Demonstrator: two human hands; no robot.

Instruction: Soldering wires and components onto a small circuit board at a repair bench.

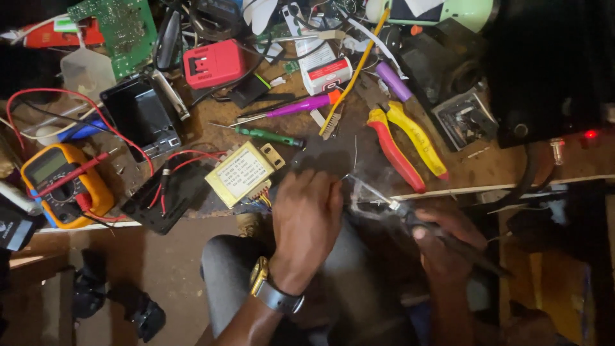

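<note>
My left hand (307, 221), with a gold wristwatch (272, 291) on the wrist, rests at the bench edge beside a yellow transformer (242, 173) with coloured wires. Its fingers pinch something small that I cannot make out. My right hand (445, 240) grips a dark-handled soldering iron (410, 218) whose metal tip points left toward the left fingers. A wisp of smoke rises around the tip.
Red and yellow pliers (407, 144), a green screwdriver (269, 136), a purple screwdriver (298, 106) and a small wire brush (330, 122) lie behind my hands. A yellow multimeter (61, 186) sits at the left edge, a red block (214, 63) and green circuit board (118, 25) farther back.
</note>
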